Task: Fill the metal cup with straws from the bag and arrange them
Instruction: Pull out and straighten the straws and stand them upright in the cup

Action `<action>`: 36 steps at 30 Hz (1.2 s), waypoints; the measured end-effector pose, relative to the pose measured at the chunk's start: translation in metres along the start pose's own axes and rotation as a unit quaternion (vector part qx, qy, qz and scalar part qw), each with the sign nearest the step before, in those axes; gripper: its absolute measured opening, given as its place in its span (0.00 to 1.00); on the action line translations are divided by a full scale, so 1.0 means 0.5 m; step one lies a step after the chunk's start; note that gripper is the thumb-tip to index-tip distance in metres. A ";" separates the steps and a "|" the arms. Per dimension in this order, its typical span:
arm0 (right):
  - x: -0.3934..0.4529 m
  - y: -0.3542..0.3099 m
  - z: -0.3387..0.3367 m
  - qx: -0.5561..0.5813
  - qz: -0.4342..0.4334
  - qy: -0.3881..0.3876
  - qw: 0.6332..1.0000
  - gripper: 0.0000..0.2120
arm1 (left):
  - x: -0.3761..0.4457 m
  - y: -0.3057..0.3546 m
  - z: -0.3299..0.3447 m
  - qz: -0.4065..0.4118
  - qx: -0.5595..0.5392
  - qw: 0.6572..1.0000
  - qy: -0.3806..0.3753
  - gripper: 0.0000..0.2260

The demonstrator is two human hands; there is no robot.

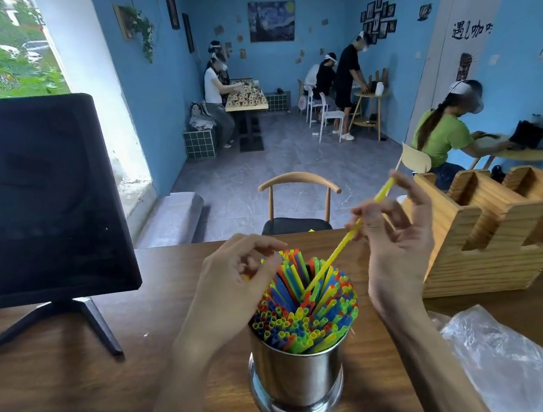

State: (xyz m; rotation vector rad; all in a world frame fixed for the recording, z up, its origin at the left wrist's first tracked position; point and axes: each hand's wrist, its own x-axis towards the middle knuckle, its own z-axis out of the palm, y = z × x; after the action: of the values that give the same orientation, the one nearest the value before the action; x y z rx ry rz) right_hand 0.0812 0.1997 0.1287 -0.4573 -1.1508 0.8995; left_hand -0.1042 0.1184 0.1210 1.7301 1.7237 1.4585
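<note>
A shiny metal cup stands on the wooden counter near its front edge, packed with several coloured straws fanned outward. My right hand pinches a single yellow straw above the cup; its lower end dips among the other straws, its upper end points up and right. My left hand hovers at the bundle's left side with curled fingers touching the straw tops. A clear plastic bag lies crumpled at the right front.
A dark monitor on a stand fills the left of the counter. A slotted wooden holder sits at the right. A chair stands beyond the counter. Several people work at tables farther back.
</note>
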 end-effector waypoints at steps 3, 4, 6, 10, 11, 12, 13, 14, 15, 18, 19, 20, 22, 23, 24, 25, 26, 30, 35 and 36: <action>-0.006 0.013 -0.002 -0.108 0.040 -0.138 0.984 0.15 | 0.003 0.000 0.007 -0.006 0.013 0.999 0.028 0.06; -0.007 0.018 -0.005 -0.169 0.047 -0.192 0.966 0.11 | 0.003 0.000 0.009 -0.003 0.031 0.999 0.018 0.05; -0.007 0.022 -0.011 -0.262 0.061 -0.282 0.921 0.05 | 0.002 -0.002 0.012 -0.002 0.062 0.998 -0.004 0.05; -0.004 0.006 -0.009 -0.323 0.087 -0.316 0.888 0.08 | 0.007 -0.003 0.020 -0.018 0.081 0.997 0.001 0.07; -0.004 0.003 -0.008 -0.347 0.079 -0.318 0.879 0.08 | 0.007 -0.003 0.021 -0.021 0.079 0.997 0.008 0.08; -0.005 -0.001 -0.007 -0.371 0.071 -0.322 0.868 0.07 | 0.008 -0.003 0.021 -0.022 0.074 0.997 0.018 0.09; -0.006 -0.003 -0.006 -0.392 0.065 -0.329 0.857 0.07 | 0.008 -0.004 0.021 -0.021 0.068 0.997 0.027 0.10; -0.006 -0.004 -0.006 -0.409 0.064 -0.336 0.846 0.06 | 0.008 -0.004 0.021 -0.018 0.063 0.997 0.032 0.10; -0.006 -0.005 -0.006 -0.420 0.066 -0.340 0.839 0.05 | 0.007 -0.005 0.020 -0.016 0.057 0.998 0.034 0.10; -0.002 -0.003 -0.008 -0.461 0.074 -0.349 0.812 0.04 | 0.007 -0.009 0.019 -0.019 0.048 0.998 0.032 0.09; -0.002 -0.003 -0.007 -0.475 0.077 -0.351 0.803 0.06 | 0.006 -0.009 0.020 -0.020 0.048 0.998 0.031 0.09; -0.001 -0.004 -0.005 -0.485 0.082 -0.351 0.797 0.07 | 0.005 -0.009 0.020 -0.019 0.048 0.998 0.030 0.09; 0.004 -0.012 0.002 -0.502 0.098 -0.351 0.785 0.09 | 0.006 -0.009 0.022 -0.016 0.057 0.998 0.029 0.08; 0.008 -0.018 0.007 -0.511 0.102 -0.359 0.774 0.10 | 0.007 -0.009 0.022 -0.016 0.061 0.998 0.028 0.08; 0.011 -0.023 0.012 -0.520 0.104 -0.371 0.762 0.10 | 0.007 -0.009 0.023 -0.016 0.062 0.998 0.027 0.08; 0.015 -0.028 0.018 -0.529 0.103 -0.383 0.750 0.10 | 0.007 -0.008 0.023 -0.015 0.061 0.998 0.026 0.08; 0.018 -0.032 0.024 -0.538 0.100 -0.392 0.740 0.11 | 0.008 -0.007 0.024 -0.015 0.060 0.998 0.027 0.08; 0.016 -0.032 0.031 -0.550 0.099 -0.372 0.741 0.09 | 0.009 -0.003 0.027 -0.016 0.050 0.998 0.018 0.08; 0.002 -0.031 0.021 -0.511 0.114 -0.374 0.765 0.05 | 0.011 -0.003 0.026 -0.008 0.045 0.999 0.014 0.07; 0.002 -0.030 0.020 -0.506 0.117 -0.375 0.768 0.05 | 0.012 -0.003 0.026 -0.008 0.044 0.999 0.014 0.07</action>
State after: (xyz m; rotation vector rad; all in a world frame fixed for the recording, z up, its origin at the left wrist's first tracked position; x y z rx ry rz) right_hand 0.0776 0.1905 0.1438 -1.2051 -2.3750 0.5872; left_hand -0.0961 0.1294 0.1164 1.7444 1.8376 1.4255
